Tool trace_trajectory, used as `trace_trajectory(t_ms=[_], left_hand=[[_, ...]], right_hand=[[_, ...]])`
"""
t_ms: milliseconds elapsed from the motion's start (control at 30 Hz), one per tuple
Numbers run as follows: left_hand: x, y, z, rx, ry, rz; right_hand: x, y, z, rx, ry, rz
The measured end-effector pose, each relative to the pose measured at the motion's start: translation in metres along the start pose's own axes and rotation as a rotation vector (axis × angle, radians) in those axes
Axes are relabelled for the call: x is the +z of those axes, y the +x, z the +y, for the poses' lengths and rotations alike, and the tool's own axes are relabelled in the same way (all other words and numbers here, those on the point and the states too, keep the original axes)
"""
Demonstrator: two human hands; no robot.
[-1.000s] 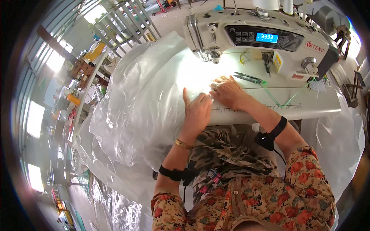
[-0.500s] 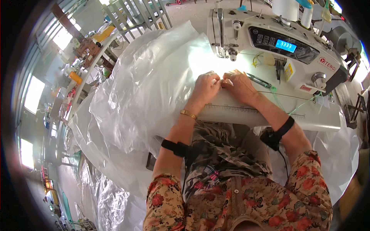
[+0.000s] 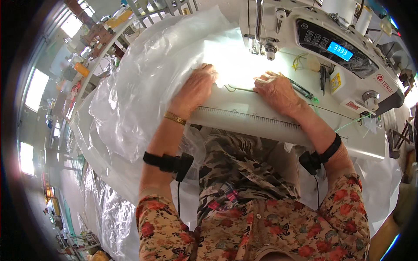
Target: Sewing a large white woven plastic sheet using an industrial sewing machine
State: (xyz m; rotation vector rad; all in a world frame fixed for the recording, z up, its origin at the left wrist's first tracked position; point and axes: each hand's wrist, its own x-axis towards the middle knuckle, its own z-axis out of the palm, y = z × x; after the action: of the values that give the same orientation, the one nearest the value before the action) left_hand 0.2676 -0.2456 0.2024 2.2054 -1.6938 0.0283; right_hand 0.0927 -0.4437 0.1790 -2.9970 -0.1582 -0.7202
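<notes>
My left hand (image 3: 197, 86) presses down on a big sheet of clear plastic film (image 3: 143, 82) that is bunched over the left side of the sewing table (image 3: 278, 126). My right hand (image 3: 275, 89) lies flat on the film to the right, just in front of the needle area (image 3: 261, 43) of a white sewing machine (image 3: 331, 48). The two hands are about a hand's width apart, with the brightly lit film between them. Whether the fingers pinch the film is hard to tell.
A ruler strip (image 3: 248, 118) runs along the table's front edge. Dark snips (image 3: 300, 90) and green thread (image 3: 357, 122) lie right of my right hand. More plastic film (image 3: 104, 204) spills to the floor at lower left. Racks (image 3: 91, 39) stand at far left.
My hands were close together in front of the needle; now they have spread apart, the left one moved left onto the bunched film. The view has shifted closer to the machine.
</notes>
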Motion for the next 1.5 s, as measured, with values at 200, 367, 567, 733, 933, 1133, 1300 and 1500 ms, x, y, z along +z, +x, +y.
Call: trace_trajectory(t_ms=[200,367,567,733,933,1133,1300,1500], left_hand=[[0.003,-0.008,0.057,0.272,0.022,0.218],[0.034,0.017,0.048,0.078,-0.12,0.156],[0.047,0.029,0.031,0.08,-0.227,0.203],[0.053,0.031,0.035,-0.02,-0.179,0.212],[0.062,0.035,0.037,-0.084,-0.13,0.207],[0.066,0.037,0.035,-0.044,-0.153,0.271],[0.065,0.037,0.037,-0.089,-0.303,0.322],[0.062,0.036,0.039,0.037,-0.232,0.351]], right_hand=[[-0.003,-0.001,-0.004,0.007,0.014,-0.02],[0.0,0.001,-0.003,0.014,0.118,0.016],[0.004,0.007,-0.012,0.163,0.195,0.092],[0.002,0.01,-0.014,0.244,0.089,0.055],[0.005,0.011,-0.014,0.344,0.055,-0.028],[0.004,0.011,-0.013,0.312,0.08,-0.058],[0.009,0.012,-0.014,0.278,0.073,0.07],[0.01,0.006,-0.013,0.24,0.029,0.084]])
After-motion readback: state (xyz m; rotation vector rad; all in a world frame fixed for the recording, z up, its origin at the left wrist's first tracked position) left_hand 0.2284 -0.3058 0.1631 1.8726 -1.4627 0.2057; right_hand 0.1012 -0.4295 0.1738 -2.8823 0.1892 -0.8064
